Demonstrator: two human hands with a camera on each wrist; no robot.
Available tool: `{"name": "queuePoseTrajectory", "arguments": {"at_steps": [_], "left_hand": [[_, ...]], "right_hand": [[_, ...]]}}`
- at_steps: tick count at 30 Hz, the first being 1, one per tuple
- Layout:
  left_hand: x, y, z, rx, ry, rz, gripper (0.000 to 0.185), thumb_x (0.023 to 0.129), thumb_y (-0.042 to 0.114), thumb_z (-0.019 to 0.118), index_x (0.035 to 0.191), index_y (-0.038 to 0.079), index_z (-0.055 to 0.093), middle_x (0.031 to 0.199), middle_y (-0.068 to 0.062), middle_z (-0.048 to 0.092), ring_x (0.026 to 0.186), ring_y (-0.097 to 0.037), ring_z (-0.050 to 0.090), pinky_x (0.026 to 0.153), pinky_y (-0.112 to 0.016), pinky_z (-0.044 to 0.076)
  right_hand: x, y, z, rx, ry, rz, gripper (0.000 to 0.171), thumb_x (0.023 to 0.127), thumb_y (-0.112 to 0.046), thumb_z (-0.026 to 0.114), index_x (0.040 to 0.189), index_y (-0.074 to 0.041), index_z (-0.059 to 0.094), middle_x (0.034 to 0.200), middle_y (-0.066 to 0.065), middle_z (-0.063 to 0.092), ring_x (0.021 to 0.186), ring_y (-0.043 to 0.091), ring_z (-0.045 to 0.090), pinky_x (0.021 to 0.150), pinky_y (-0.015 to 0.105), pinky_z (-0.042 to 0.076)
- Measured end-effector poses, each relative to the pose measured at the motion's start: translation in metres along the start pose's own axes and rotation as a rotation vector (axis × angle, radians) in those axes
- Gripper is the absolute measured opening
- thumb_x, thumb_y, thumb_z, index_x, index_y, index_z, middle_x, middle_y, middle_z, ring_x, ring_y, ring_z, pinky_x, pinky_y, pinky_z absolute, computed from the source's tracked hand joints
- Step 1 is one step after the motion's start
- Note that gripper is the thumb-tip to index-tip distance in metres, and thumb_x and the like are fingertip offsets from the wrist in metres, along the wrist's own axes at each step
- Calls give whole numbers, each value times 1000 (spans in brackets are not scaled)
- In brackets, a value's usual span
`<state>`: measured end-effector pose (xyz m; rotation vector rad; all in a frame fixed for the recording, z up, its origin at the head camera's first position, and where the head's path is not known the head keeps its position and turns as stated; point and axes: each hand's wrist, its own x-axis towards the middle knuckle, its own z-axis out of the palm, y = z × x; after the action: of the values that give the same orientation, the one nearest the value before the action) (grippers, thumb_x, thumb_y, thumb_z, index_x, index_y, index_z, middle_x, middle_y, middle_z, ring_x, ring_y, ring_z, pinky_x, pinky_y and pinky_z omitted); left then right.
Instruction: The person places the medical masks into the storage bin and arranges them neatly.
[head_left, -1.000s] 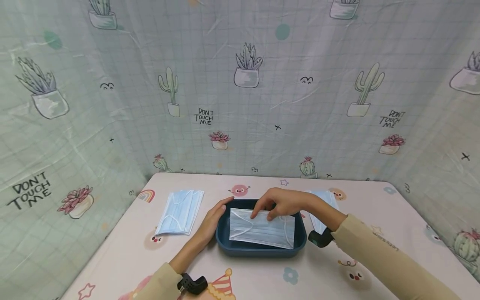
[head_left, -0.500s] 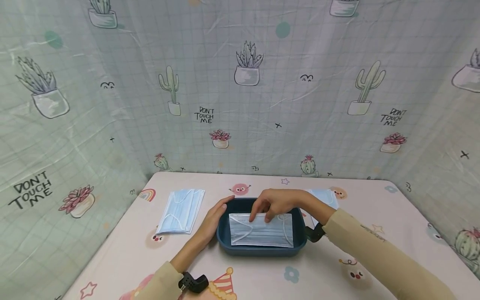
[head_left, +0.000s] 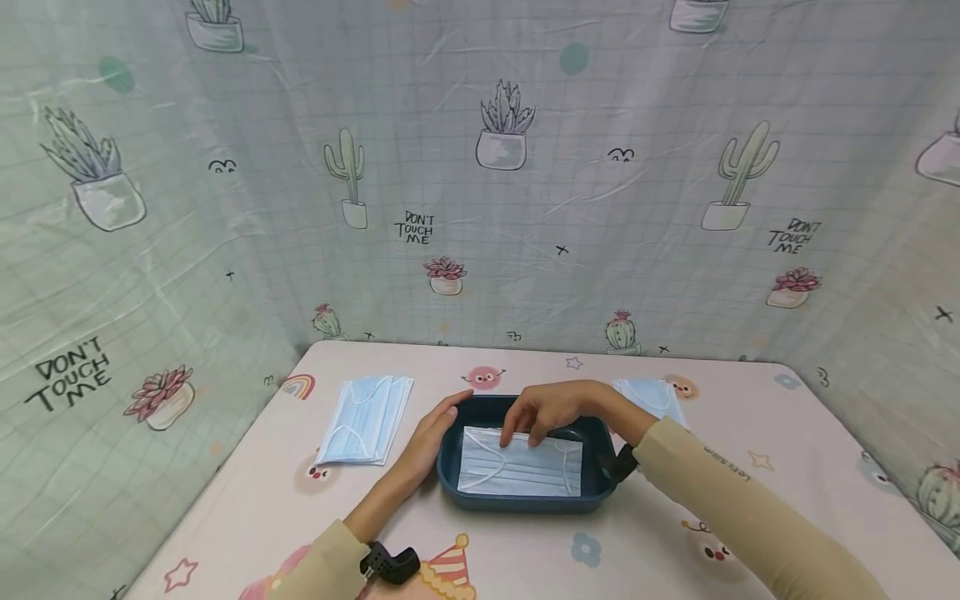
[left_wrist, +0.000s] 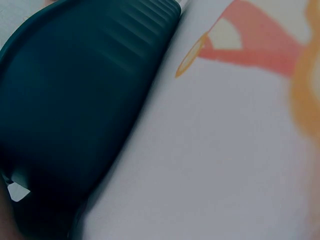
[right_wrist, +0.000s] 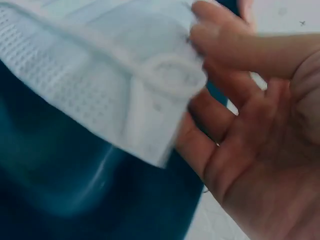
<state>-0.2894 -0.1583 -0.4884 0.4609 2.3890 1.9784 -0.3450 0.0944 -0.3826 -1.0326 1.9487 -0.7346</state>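
A pale blue face mask (head_left: 521, 473) with white ear loops lies within the outline of a dark blue rectangular bin (head_left: 525, 505). My right hand (head_left: 553, 408) reaches over the bin's far side and pinches the mask's far edge between thumb and fingers. Up close in the right wrist view, the mask (right_wrist: 110, 65) has its corner and loop beside the fingers, above the bin's smooth inside. Along the bin's left rim rests my left hand (head_left: 426, 435), fingers extended. The left wrist view shows mostly the bin's outer wall (left_wrist: 75, 95), its ridges near one end.
Left of the bin lies a stack of blue masks (head_left: 363, 421). More masks (head_left: 652, 396) sit at the right, partly hidden behind my right forearm. The table (head_left: 300, 533) has a cartoon-print cover, and a plant-print curtain (head_left: 555, 208) hangs around its back and sides.
The mask has gone from tilted to nearly level and sits a little lower in the bin. My right hand and wrist moved slightly down and left; my left hand stayed on the rim.
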Motion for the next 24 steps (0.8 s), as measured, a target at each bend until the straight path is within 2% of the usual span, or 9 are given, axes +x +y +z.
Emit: {"name": "queuePoseTrajectory", "arguments": {"at_steps": [5,7,14,19,24], "left_hand": [[-1,2,0,-2,-10,-14,44,113,27,35,153,21,51,162,-3,47,157,-26,32,131,-54,17],[-1,1,0,-7,-13,-14,44,113,28,35,153,21,51,162,-2,47,157,-25,32,131,-54,17],[1,-2,-1,-5,-7,-8,43,113,27,35,152,21,52,161,-2,47,157,-25,32,131,-54,16],[1,-1,0,-8,-12,-12,43,113,28,35,152,22,52,162,-1,47,157,-26,32,131,-55,16],[1,-1,0,-4,-9,-15,43,113,28,35,152,23,52,162,-1,47,157,-26,32,131,-56,15]], "right_hand": [[1,4,2,-38,42,-2,28,84,18,62,107,3,69,91,9,68,83,13,56,74,22,43],[2,5,2,-48,54,5,27,84,18,63,106,3,68,90,10,66,80,12,55,72,22,43],[6,7,4,-96,133,84,39,84,16,68,115,-7,66,110,6,67,90,15,60,79,25,52],[6,10,6,-124,177,131,45,84,14,70,121,-12,66,106,5,67,90,17,60,78,27,52],[6,13,5,-180,189,143,44,84,13,71,120,-13,69,104,5,69,89,16,59,79,28,53]]}}
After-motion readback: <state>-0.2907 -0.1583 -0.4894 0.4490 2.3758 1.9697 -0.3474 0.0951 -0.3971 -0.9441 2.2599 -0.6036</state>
